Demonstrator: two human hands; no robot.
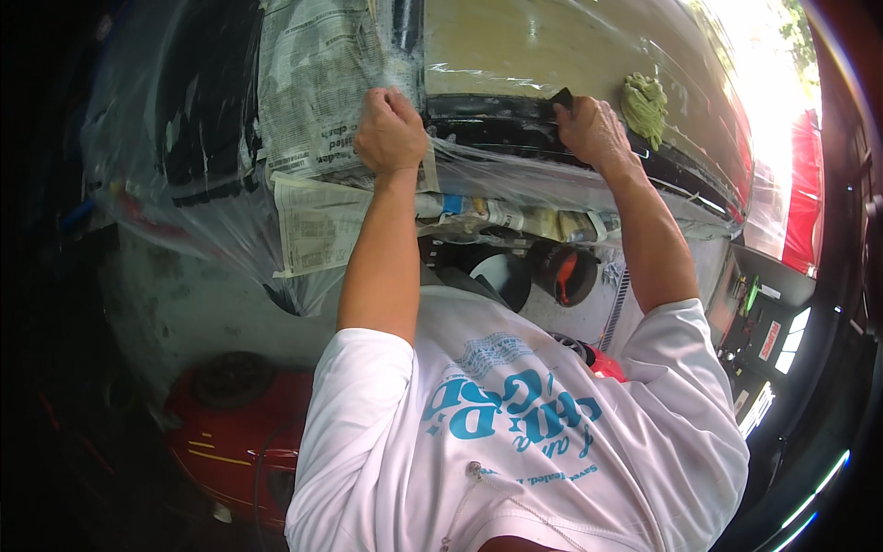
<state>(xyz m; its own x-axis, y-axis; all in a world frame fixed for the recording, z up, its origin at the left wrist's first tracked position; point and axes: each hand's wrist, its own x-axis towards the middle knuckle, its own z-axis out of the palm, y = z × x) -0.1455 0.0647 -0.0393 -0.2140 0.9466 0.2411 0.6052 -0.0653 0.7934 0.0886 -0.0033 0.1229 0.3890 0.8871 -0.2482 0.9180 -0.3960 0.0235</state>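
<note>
A car body panel (524,41), tan with a black lower strip (497,121), lies ahead of me under patches of white residue. My right hand (596,133) pinches a small black flat piece (562,97), which looks like folded sandpaper, at the border of tan and black. My left hand (391,132) is closed in a fist by the right edge of the newspaper masking (317,83); whatever its fingers hold is hidden. To the right of my right hand, a crumpled green cloth or glove (644,110) rests on the panel.
Clear plastic sheeting (202,230) drapes over the car's left side and below the strip. More newspaper (313,225) hangs under my left forearm. Dark buckets (563,276) stand on the floor below. A red car (235,442) is at lower left, a shelf (763,294) at right.
</note>
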